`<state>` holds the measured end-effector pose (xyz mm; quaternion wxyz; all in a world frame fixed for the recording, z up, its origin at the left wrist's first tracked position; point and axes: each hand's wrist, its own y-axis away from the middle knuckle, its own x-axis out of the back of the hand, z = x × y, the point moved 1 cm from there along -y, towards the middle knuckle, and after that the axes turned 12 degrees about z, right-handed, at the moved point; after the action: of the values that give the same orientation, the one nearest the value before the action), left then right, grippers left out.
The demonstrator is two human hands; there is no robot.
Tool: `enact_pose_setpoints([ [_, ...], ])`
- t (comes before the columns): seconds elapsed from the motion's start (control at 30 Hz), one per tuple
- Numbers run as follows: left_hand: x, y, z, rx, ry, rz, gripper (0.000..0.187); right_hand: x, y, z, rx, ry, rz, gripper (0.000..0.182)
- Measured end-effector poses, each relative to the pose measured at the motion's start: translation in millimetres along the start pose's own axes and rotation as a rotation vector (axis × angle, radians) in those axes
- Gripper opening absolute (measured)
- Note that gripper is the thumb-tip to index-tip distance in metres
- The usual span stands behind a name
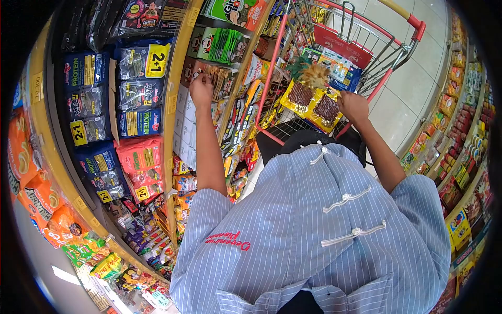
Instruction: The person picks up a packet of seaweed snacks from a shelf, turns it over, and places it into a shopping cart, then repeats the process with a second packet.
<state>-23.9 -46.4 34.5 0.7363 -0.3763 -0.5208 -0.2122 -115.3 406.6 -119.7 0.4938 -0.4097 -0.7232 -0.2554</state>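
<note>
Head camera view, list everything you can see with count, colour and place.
red wire shopping cart: one, red frame, right of the shelves, ahead of the person
yellow snack packets with brown contents: two, lying in the cart
blue and green packets: several, deeper in the cart
brown packets on the shelf: a row, at the left hand
blue protein bags: several, upper left shelf
yellow 2+1 tags: at least four, left shelves
orange snack bags: several, far left
blue striped shirt: one, worn
left hand: touching shelf packets
right hand: on a yellow packet
</note>
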Motion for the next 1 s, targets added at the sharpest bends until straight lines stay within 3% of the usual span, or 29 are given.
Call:
enact_pose_setpoints([
  [0.57,-3.4,-3.2,4.9,-0.082,-0.120,-0.006,0.018,1.5,-1.0,-0.3,-0.024,0.018,-0.055,0.024],
  [1.0,-14.1,6.1,10.8,0.004,-0.053,0.044,0.030,3.1,-0.9,-0.9,-0.027,0.003,-0.067,0.023],
])
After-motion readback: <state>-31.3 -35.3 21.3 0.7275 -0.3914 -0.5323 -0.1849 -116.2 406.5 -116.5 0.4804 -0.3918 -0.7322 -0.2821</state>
